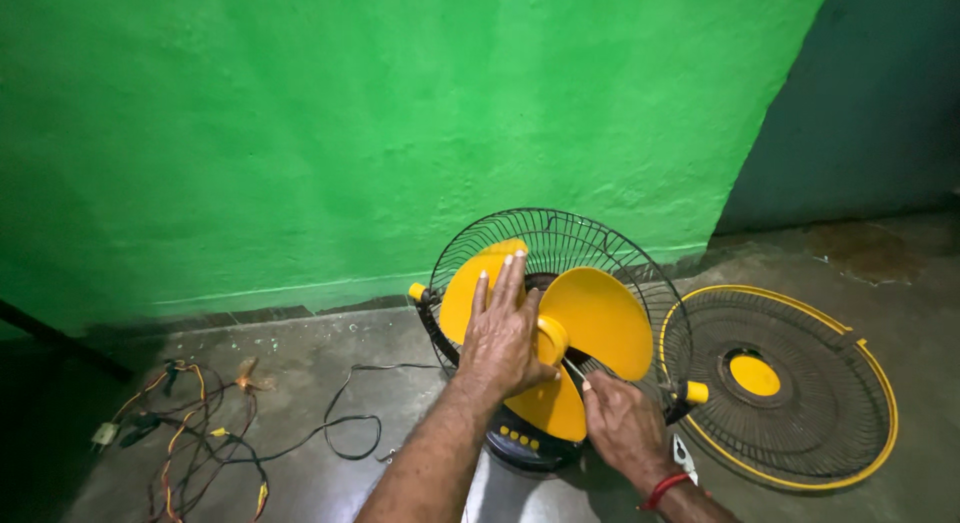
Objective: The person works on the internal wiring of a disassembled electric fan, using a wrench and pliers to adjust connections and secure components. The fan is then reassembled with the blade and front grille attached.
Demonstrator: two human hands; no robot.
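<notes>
On a grey concrete floor, the right hand rests fingers loosely curled at the fan's base. The left hand lies flat, fingers spread, on the yellow blades. The front grille lies beside; wires lie left. A green wall stands behind.

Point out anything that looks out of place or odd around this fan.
The fan's front grille is off, lying flat on the floor to the right, so the yellow blades are exposed. The left hand rests on them. Loose wires sprawl tangled at left.
</notes>
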